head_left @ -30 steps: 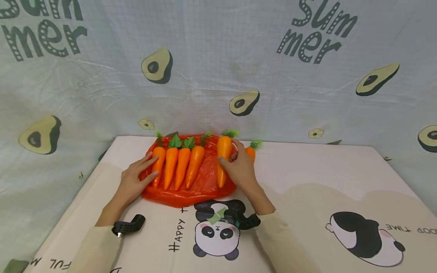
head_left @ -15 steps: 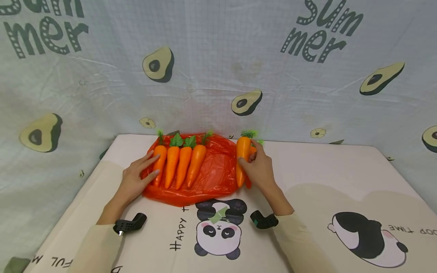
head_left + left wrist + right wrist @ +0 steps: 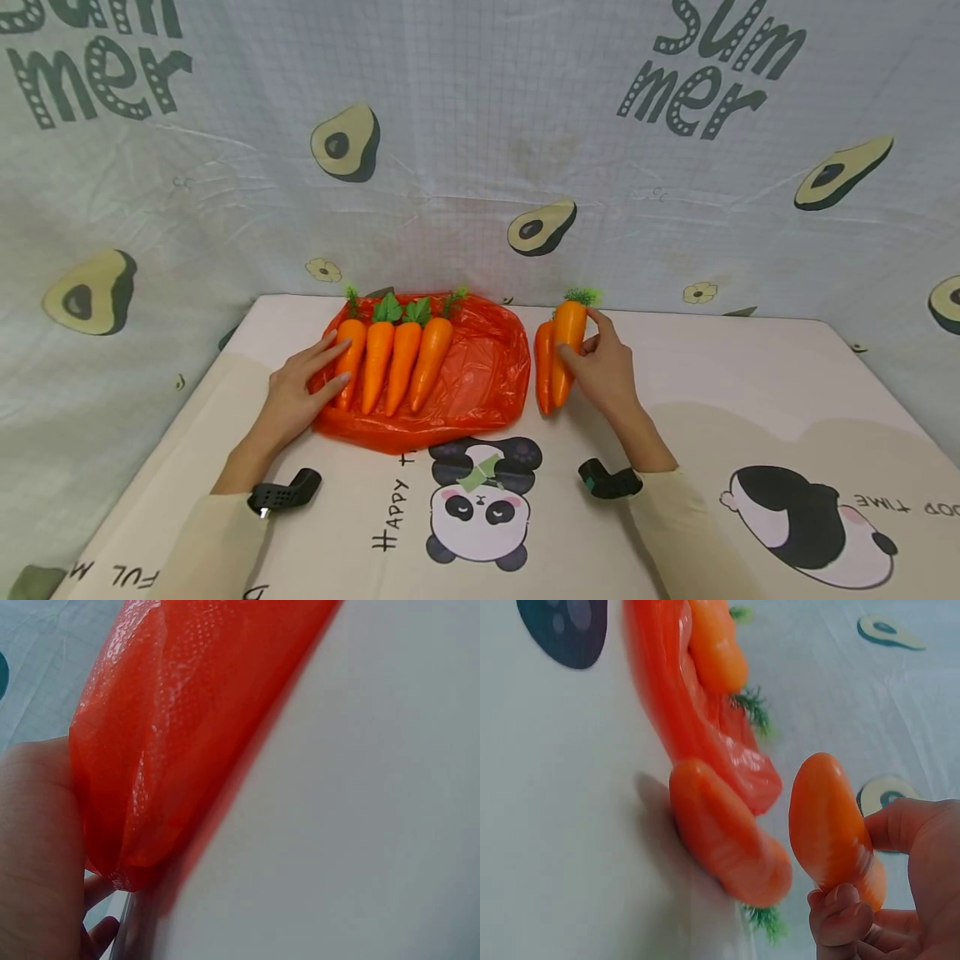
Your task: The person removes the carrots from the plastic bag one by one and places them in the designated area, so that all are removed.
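Observation:
Several orange carrots with green tops (image 3: 430,354) lie side by side on a red plastic bag (image 3: 480,387) at the table's far side. My left hand (image 3: 296,396) rests at the bag's left edge, its thumb and fingers spread over the rim and beside the leftmost carrot (image 3: 350,358). With the thumb and fingers of my right hand (image 3: 609,367), I grip a carrot (image 3: 570,329) right of the bag. Another carrot (image 3: 543,367) lies just left of it on the table. In the right wrist view the held carrot (image 3: 825,817) is above the table.
A pale printed cloth with a panda picture (image 3: 477,512) covers the table (image 3: 712,375). Behind it hangs a fabric backdrop (image 3: 450,150) with avocado prints. A black wrist camera (image 3: 285,493) sits on each forearm.
My right hand has moved to the right with its carrot, from over the bag to beyond the carrot lying on the table. My left hand stays at the bag's edge.

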Demonstrator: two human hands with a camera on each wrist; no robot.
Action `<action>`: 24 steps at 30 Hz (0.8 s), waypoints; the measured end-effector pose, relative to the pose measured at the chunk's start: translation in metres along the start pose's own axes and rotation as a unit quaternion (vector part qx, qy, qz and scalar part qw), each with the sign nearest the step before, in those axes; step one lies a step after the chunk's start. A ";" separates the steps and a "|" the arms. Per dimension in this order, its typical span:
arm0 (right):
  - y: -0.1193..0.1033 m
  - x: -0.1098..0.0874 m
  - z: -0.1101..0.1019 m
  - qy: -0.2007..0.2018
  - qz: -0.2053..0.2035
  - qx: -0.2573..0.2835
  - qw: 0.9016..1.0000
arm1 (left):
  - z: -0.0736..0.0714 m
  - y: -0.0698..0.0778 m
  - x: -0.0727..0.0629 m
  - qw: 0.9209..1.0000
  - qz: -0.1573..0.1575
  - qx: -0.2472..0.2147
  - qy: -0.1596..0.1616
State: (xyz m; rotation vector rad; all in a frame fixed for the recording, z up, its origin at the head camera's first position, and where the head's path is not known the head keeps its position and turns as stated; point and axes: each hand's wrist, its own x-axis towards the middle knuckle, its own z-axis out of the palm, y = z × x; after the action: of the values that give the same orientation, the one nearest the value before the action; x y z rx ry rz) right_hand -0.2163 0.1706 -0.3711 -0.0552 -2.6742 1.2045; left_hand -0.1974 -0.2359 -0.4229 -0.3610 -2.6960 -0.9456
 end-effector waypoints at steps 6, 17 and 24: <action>0.012 0.004 -0.007 0.000 0.001 -0.005 1.000 | 0.001 0.001 0.000 1.000 -0.008 0.001 -0.002; 0.024 0.003 -0.006 -0.004 0.016 -0.006 1.000 | -0.001 0.003 0.000 1.000 0.000 -0.001 -0.002; 0.028 0.004 -0.003 -0.015 0.038 -0.020 0.999 | 0.000 0.000 0.001 1.000 0.007 -0.003 0.001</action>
State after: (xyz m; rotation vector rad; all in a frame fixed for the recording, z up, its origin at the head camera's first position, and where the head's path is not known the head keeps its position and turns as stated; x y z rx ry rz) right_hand -0.2209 0.1920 -0.3893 -0.1467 -2.7460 1.1819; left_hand -0.1979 -0.2356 -0.4223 -0.3787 -2.6863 -0.9510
